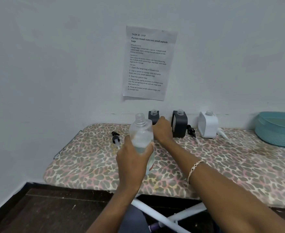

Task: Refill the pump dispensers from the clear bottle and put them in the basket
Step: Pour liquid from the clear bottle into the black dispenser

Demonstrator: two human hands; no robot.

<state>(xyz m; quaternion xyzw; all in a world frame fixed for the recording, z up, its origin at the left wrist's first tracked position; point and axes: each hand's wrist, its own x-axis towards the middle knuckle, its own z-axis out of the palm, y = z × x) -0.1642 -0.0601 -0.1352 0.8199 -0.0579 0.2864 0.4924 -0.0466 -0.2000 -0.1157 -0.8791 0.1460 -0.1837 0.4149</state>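
Mid-frame, our left hand (131,158) gripped the uncapped bottle (141,132); our right hand (162,130) lay against the black dispenser (153,115), and we couldn't tell its grip.

clear bottle (141,132) uncapped; 3 dispensers (180,126) open; teal basket (276,135) rt.

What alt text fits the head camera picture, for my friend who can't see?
A person's left hand holds an open clear bottle at a leopard-print board, while the right hand reaches a small black dispenser by the wall. A bigger black dispenser, a white dispenser, loose pumps and a teal basket sit nearby.
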